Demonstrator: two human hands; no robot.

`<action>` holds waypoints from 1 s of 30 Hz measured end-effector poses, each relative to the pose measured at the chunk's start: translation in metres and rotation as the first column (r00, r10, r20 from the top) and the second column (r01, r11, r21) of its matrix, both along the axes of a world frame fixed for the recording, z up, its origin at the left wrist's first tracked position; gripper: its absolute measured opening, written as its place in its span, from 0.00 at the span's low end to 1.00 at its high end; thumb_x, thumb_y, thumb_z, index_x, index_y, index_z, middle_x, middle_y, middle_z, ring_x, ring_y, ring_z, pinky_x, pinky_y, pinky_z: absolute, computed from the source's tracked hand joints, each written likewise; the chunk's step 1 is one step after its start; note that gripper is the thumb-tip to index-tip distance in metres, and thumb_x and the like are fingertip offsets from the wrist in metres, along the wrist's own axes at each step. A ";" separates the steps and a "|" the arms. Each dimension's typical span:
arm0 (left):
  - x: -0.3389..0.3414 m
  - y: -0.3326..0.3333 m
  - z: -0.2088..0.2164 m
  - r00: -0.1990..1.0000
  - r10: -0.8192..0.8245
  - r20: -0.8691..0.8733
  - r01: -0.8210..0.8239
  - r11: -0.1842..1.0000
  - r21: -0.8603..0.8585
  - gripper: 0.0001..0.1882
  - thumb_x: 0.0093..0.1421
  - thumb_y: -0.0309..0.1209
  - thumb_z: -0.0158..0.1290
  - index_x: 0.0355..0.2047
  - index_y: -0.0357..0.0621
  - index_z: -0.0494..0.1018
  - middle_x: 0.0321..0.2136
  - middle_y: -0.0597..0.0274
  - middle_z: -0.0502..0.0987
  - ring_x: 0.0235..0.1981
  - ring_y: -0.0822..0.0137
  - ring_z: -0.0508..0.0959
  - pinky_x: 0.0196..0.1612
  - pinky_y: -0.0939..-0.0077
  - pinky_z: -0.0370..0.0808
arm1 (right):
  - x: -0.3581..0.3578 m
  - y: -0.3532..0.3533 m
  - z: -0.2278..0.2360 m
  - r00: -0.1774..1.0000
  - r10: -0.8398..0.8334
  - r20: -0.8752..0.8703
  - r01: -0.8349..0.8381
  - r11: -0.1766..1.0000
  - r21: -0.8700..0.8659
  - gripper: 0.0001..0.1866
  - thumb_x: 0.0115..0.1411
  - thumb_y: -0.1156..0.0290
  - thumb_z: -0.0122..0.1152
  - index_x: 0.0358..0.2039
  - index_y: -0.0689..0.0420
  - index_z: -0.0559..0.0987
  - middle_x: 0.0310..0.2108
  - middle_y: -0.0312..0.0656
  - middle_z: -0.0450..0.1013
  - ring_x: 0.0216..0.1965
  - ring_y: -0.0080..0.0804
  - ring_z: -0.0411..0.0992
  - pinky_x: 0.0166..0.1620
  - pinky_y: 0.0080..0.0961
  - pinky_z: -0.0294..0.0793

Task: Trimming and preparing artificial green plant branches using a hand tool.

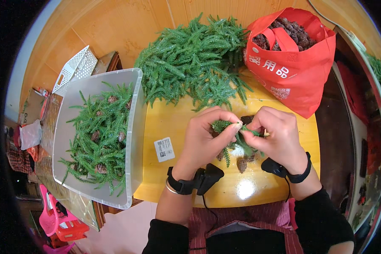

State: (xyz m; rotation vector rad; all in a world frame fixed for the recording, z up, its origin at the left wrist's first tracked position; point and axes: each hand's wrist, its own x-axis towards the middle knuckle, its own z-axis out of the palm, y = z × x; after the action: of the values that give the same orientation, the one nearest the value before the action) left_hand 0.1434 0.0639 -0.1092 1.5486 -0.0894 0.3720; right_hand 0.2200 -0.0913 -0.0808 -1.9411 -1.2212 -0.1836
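Note:
Close together over the yellow table, my left hand (207, 135) and my right hand (279, 133) both have their fingertips pinched on a green artificial pine sprig (220, 125). Its needles stick out between and below my fingers, and part of it is hidden by them. Brown pine cones (242, 165) lie on the tabletop just under my hands, partly covered. Beyond my hands, a large heap of green pine sprigs (194, 59) fills the far side of the table. Black straps with small devices are on both my wrists.
At the left, a translucent plastic bin (136, 127) holds sprigs with pine cones among them. A red bag (292, 72) full of pine cones stands at the far right. A white label (164, 149) lies left of my hands. Behind the bin sits a white perforated basket (78, 67).

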 end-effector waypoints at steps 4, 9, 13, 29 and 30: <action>0.000 -0.003 -0.001 0.993 0.063 -0.096 -0.070 0.995 -0.074 0.04 0.52 0.21 0.52 0.30 0.36 0.73 0.26 0.64 0.68 0.22 0.77 0.73 0.21 0.90 0.70 | 0.000 0.004 -0.003 0.954 -0.081 0.289 0.083 0.997 0.005 0.11 0.34 0.75 0.66 0.13 0.56 0.70 0.13 0.36 0.64 0.14 0.30 0.64 0.18 0.23 0.62; 0.002 -0.013 -0.003 0.986 0.133 -0.097 -0.142 0.986 -0.091 0.04 0.53 0.21 0.52 0.30 0.34 0.72 0.27 0.63 0.71 0.21 0.76 0.74 0.21 0.88 0.69 | 0.005 0.005 -0.006 0.917 -0.126 0.378 0.127 0.992 0.023 0.12 0.32 0.73 0.66 0.12 0.54 0.69 0.12 0.35 0.63 0.13 0.32 0.63 0.18 0.26 0.61; 0.000 -0.016 0.002 0.975 0.096 -0.198 -0.134 0.973 -0.188 0.04 0.53 0.21 0.51 0.30 0.33 0.71 0.27 0.62 0.73 0.20 0.76 0.73 0.21 0.87 0.69 | 0.005 0.006 -0.009 0.894 -0.160 0.419 0.159 0.987 0.037 0.12 0.32 0.73 0.65 0.12 0.54 0.68 0.12 0.35 0.63 0.13 0.33 0.63 0.18 0.27 0.61; 0.004 -0.008 -0.008 0.952 0.218 0.214 -0.255 0.953 0.162 0.03 0.51 0.17 0.49 0.28 0.34 0.69 0.26 0.63 0.66 0.23 0.75 0.71 0.27 0.85 0.68 | 0.017 -0.004 -0.005 0.434 0.349 -0.830 -0.106 0.935 0.338 0.08 0.55 0.72 0.57 0.34 0.62 0.76 0.28 0.33 0.72 0.30 0.14 0.67 0.33 0.13 0.66; 0.004 -0.008 -0.009 0.952 0.224 0.208 -0.258 0.954 0.151 0.03 0.51 0.17 0.49 0.27 0.34 0.69 0.26 0.63 0.66 0.23 0.75 0.71 0.27 0.85 0.68 | 0.017 -0.003 -0.006 0.432 0.351 -0.831 -0.108 0.935 0.339 0.08 0.55 0.72 0.57 0.34 0.62 0.76 0.28 0.33 0.72 0.30 0.14 0.67 0.33 0.13 0.66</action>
State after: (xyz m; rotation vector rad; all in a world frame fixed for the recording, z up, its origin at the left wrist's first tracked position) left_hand 0.1470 0.0563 -0.1179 1.7019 -0.0817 0.7231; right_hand 0.2374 -0.0941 -0.0863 -1.2700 -0.6535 0.7467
